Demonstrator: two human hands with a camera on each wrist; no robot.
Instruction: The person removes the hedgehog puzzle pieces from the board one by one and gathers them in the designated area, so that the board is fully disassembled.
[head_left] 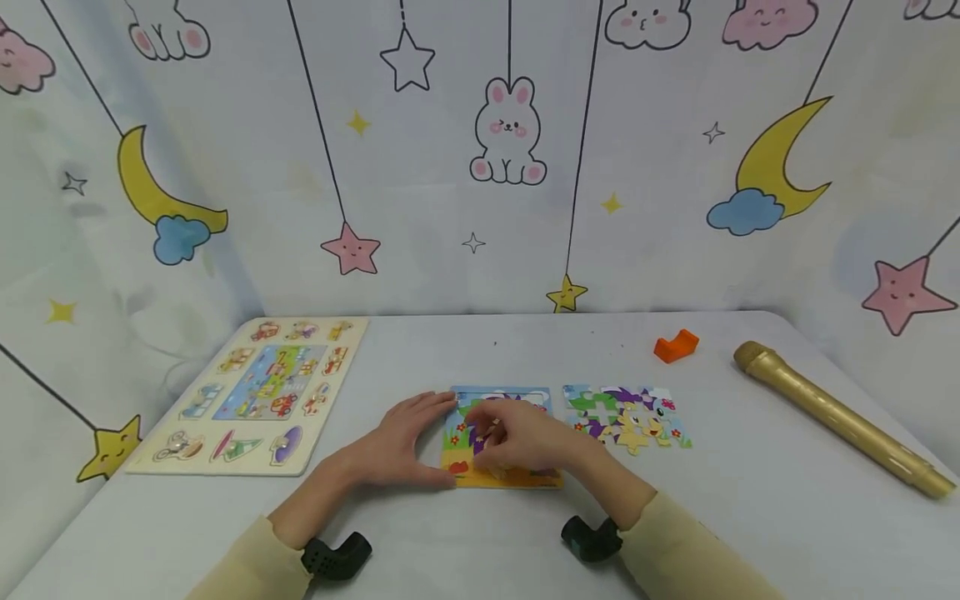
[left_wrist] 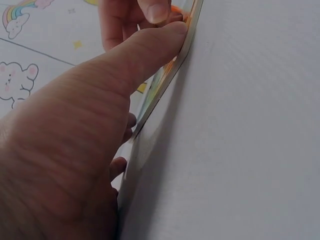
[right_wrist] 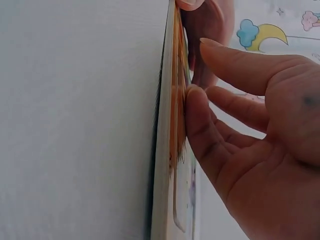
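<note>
Below centre, your left hand [head_left: 401,443] spreads against the board [head_left: 510,480]; your right hand [head_left: 521,437], thumb and fingers parted, touches it.

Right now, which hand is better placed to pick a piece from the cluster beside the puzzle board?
Probably the right hand: it is over the puzzle board, nearer the puzzle pieces on the board's right. The left hand touches the board's left edge, farther from them.
</note>
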